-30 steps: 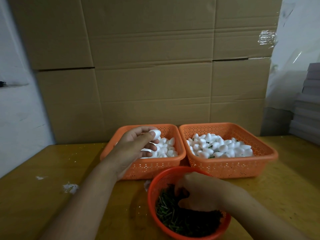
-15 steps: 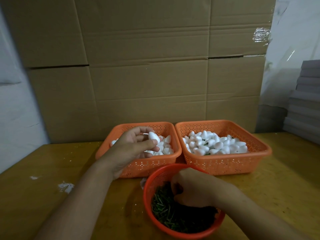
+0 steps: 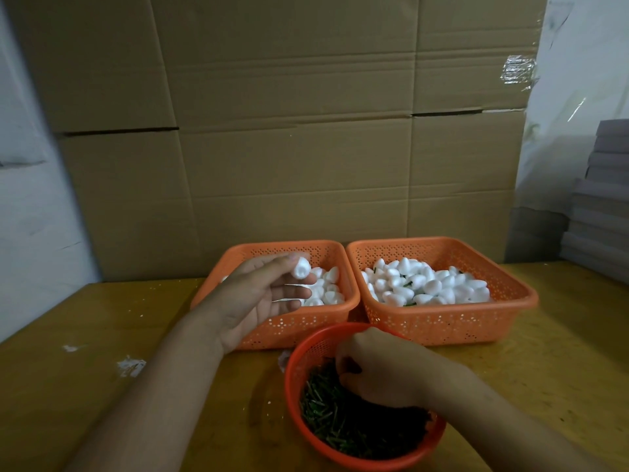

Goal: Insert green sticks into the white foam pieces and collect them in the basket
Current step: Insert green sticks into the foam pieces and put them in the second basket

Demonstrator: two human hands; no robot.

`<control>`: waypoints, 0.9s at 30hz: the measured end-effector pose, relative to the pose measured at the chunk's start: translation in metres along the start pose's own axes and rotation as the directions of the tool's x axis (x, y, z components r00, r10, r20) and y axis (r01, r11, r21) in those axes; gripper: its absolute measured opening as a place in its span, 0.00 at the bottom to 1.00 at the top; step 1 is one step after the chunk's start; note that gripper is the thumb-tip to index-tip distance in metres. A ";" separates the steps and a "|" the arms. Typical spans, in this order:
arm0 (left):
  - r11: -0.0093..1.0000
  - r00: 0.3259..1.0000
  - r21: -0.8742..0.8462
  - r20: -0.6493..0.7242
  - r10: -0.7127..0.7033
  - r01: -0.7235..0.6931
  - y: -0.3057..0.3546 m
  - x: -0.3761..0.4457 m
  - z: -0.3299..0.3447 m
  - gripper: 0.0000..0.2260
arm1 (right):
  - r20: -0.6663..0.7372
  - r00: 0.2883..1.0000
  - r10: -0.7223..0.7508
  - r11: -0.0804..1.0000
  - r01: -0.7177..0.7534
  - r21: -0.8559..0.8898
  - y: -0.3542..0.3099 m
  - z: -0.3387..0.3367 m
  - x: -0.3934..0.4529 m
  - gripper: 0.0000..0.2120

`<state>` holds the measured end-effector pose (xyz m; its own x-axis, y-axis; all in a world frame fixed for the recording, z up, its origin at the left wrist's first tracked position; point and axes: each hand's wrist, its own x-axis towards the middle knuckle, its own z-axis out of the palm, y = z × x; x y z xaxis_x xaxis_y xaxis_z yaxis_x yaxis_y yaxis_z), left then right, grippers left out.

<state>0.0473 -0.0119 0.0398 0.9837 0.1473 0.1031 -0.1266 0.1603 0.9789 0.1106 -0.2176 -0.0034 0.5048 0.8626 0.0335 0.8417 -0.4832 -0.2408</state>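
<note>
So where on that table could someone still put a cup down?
Bare wood lies right of the right basket and on the table's left side, past a few white crumbs. The middle is crowded: left basket, round stick basket, left hand and right hand.

The right hand [image 3: 381, 367] curls down into the round red basket [image 3: 299, 362], so its fingertips are hidden among the green sticks [image 3: 326, 413], and whether they pinch one cannot be told. The left hand [image 3: 258, 298] covers the left part of the orange basket [image 3: 306, 327] behind that red basket. Both forearms run off the bottom edge.
</note>
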 end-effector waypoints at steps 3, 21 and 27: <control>0.997 0.999 0.069 0.029 0.031 -0.033 0.000 -0.002 0.002 0.15 | -0.008 1.000 0.006 1.000 -0.006 -0.008 -0.002 -0.001 0.000 0.06; 0.978 0.987 0.137 -0.017 0.159 -0.156 0.005 -0.007 0.018 0.11 | -0.102 0.994 -0.036 0.996 0.044 0.072 -0.004 0.000 -0.001 0.05; 0.992 0.998 -0.125 0.038 0.041 -0.036 0.009 -0.006 0.013 0.06 | -0.162 0.987 -0.005 0.964 0.048 0.260 -0.001 -0.004 0.003 0.07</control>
<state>0.0420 -0.0241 0.0501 0.9818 0.1164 0.1497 -0.1768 0.2757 0.9449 0.1118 -0.2147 0.0006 0.5246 0.8295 0.1915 0.7860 -0.3856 -0.4832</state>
